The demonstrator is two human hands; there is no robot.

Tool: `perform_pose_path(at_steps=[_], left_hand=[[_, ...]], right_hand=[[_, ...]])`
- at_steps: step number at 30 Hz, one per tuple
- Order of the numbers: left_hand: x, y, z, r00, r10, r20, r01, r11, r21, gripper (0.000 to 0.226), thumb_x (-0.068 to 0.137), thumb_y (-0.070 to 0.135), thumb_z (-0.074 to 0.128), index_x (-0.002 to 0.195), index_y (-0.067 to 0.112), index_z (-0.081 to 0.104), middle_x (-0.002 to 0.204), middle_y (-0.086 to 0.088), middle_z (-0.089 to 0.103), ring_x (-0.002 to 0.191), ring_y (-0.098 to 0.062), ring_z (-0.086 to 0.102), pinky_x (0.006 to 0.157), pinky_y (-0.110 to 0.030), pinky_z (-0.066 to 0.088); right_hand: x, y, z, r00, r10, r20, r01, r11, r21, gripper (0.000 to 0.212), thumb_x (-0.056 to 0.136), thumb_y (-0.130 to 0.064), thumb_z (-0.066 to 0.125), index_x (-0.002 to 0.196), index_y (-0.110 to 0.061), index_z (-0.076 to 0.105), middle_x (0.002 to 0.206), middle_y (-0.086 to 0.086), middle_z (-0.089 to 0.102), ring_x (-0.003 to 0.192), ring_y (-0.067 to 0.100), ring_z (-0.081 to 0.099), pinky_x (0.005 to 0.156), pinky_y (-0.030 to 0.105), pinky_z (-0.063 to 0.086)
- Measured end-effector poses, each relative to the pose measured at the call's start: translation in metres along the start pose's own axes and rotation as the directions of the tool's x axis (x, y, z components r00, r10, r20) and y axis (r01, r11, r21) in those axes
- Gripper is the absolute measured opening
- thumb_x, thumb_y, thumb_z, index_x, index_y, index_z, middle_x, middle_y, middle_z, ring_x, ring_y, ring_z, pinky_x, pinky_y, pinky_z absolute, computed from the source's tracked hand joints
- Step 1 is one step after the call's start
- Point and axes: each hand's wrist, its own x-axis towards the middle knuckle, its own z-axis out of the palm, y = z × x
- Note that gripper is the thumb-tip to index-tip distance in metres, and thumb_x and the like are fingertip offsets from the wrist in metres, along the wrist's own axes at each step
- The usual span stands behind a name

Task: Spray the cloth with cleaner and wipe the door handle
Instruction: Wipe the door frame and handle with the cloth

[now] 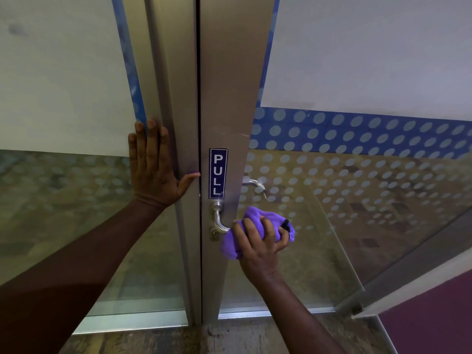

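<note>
Two bare forearms enter from the bottom edge, no sleeves visible up to the frame limit. Left hand [153, 169]: no rings, no watch or band at wrist, nails short. Right hand [258, 249]: likewise unadorned, wrist bare, no glove on either.

The purple cloth [258, 231] and right hand [258, 249] hide the door handle [219, 221] lever's outer end.
</note>
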Motion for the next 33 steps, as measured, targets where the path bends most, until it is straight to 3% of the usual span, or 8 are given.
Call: perform_pose_path(at_steps=[5,12,17,22,26,29,31,33], left_hand=[[0.0,0.001,-0.001,1.0,0.026,-0.008,-0.026,1.0,-0.015,0.103,0.083,0.075,0.033,0.152,0.005,0.004,0.163,-0.008,-0.007,0.149,-0.028,-0.002,0.121,-0.049,0.009],[0.001,-0.001,0.0,1.0,0.016,0.005,-0.016,1.0,0.007,0.108,0.081,0.076,0.041,0.152,0.006,0.002,0.163,-0.005,-0.011,0.149,-0.028,-0.005,0.121,-0.049,0.007],[0.001,0.0,-0.001,0.999,0.019,0.044,-0.02,1.0,0.021,0.11,0.08,0.076,0.043,0.152,0.007,-0.003,0.162,-0.005,-0.015,0.149,-0.028,-0.008,0.121,-0.049,0.005],[0.001,0.002,-0.003,0.998,0.004,0.063,-0.005,1.0,0.015,0.111,0.081,0.075,0.046,0.152,0.007,-0.004,0.162,-0.005,-0.017,0.149,-0.028,-0.009,0.12,-0.05,0.007],[0.001,0.003,-0.004,0.998,0.003,0.057,-0.005,1.0,0.025,0.11,0.082,0.074,0.045,0.152,0.006,-0.004,0.161,-0.005,-0.017,0.149,-0.027,-0.009,0.121,-0.048,0.005],[0.002,0.003,-0.004,0.998,-0.003,0.055,0.002,1.0,0.017,0.109,0.082,0.073,0.046,0.152,0.006,-0.003,0.162,-0.005,-0.016,0.149,-0.027,-0.01,0.121,-0.048,0.004],[0.001,0.003,-0.003,0.999,-0.005,0.052,0.004,1.0,0.012,0.108,0.082,0.072,0.049,0.152,0.006,-0.002,0.162,-0.005,-0.015,0.149,-0.028,-0.009,0.121,-0.048,0.004],[0.001,0.004,-0.002,0.999,-0.004,0.047,0.003,1.0,0.012,0.109,0.082,0.07,0.051,0.152,0.005,0.0,0.162,-0.006,-0.014,0.149,-0.028,-0.007,0.121,-0.049,0.005]], right_hand=[[0.0,0.017,-0.001,0.998,-0.019,0.058,0.015,0.997,0.074,0.037,0.08,-0.02,0.054,0.116,-0.027,0.056,0.109,-0.005,0.07,0.111,0.03,0.045,0.091,0.054,0.029],[0.0,0.033,-0.009,0.986,0.035,0.161,-0.066,0.979,0.194,0.045,0.082,-0.015,0.054,0.126,-0.022,0.055,0.127,-0.004,0.055,0.118,0.033,0.042,0.093,0.059,0.029],[0.005,0.042,-0.021,0.969,-0.011,0.247,-0.048,0.972,0.231,0.058,0.074,-0.003,0.069,0.13,-0.012,0.059,0.131,0.006,0.061,0.128,0.037,0.039,0.1,0.066,0.028],[0.008,0.05,-0.038,0.917,0.009,0.4,-0.139,0.944,0.299,0.089,0.054,-0.001,0.084,0.137,-0.009,0.052,0.144,0.01,0.05,0.141,0.041,0.03,0.101,0.075,0.027],[0.009,0.053,-0.051,0.883,0.04,0.468,-0.243,0.891,0.383,0.122,0.036,-0.005,0.092,0.144,-0.011,0.036,0.153,0.008,0.033,0.147,0.029,0.01,0.103,0.075,0.023],[0.008,0.052,-0.058,0.865,0.178,0.469,-0.416,0.777,0.473,0.111,0.05,0.001,0.085,0.147,-0.013,0.034,0.156,0.0,0.024,0.149,0.025,0.008,0.115,0.06,0.022],[0.012,0.05,-0.067,0.795,0.357,0.491,-0.594,0.621,0.511,0.101,0.064,0.0,0.075,0.149,-0.031,0.029,0.157,-0.01,0.022,0.147,0.01,0.015,0.113,0.026,0.029],[0.02,0.049,-0.078,0.714,0.492,0.499,-0.699,0.46,0.547,0.097,0.064,-0.005,0.072,0.145,-0.041,0.033,0.156,-0.014,0.032,0.139,0.0,0.032,0.095,0.0,0.032]])
